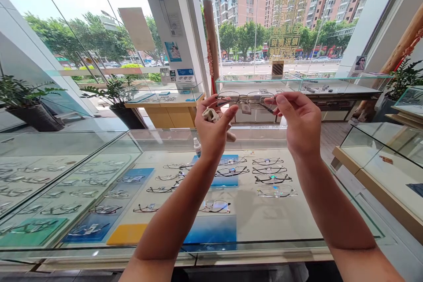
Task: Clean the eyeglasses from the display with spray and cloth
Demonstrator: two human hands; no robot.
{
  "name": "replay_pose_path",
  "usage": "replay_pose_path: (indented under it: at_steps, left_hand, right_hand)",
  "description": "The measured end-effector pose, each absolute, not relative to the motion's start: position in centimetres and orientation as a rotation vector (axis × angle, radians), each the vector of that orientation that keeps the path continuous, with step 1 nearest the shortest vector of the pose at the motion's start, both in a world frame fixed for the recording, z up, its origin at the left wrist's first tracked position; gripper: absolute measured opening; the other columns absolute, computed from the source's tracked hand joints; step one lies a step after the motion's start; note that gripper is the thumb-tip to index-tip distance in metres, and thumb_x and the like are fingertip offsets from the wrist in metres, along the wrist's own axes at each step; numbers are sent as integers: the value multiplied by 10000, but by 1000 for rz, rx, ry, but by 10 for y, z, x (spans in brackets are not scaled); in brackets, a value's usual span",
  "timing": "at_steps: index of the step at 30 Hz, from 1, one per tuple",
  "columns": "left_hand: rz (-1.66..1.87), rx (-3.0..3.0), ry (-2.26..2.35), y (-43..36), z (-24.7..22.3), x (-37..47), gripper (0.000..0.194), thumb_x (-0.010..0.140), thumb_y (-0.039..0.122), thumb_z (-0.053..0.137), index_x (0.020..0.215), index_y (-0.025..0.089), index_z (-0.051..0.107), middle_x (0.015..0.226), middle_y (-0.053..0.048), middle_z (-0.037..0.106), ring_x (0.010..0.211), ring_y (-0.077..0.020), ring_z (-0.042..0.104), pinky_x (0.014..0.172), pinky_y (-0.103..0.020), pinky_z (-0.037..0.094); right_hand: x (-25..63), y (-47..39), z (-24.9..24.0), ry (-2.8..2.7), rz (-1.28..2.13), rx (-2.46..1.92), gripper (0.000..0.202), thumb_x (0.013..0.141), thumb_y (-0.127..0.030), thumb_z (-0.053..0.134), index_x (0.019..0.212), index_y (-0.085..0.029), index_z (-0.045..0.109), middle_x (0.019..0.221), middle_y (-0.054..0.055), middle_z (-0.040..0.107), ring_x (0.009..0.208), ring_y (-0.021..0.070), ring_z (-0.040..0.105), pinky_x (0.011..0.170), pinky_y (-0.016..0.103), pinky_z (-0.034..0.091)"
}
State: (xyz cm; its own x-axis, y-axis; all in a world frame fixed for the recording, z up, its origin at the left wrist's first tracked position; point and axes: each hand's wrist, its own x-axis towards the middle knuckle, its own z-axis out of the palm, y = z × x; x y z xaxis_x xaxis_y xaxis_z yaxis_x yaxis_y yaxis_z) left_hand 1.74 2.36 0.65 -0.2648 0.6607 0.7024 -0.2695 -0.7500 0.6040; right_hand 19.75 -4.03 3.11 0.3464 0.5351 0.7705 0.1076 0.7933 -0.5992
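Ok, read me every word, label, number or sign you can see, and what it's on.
"隐形眼镜", seemingly: gold lettering on the window; its other lines are too unclear.
Poster, blue sign and white notice on the pillar: too small.
White bottle: any print is too small.
Held glasses: nothing readable.

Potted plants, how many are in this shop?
3: one plant at the far left, a second plant beside the wooden cabinet, and a third plant at the right edge. More may be hidden.
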Motion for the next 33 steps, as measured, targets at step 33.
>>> replay_pose_path:
  at_steps: [33]
  left_hand:
    - [1993, 2054, 760, -16, 22, 10, 279, 988, 470, 821, 852, 234, 762, 716, 3, 675, 607, -123, 558, 587, -278, 482]
  right_hand:
    - [210, -39, 30, -1549, 142, -811, 115, 982, -329, 796, 910, -249, 835, 991, 38, 854, 939, 223, 784, 914, 441, 635]
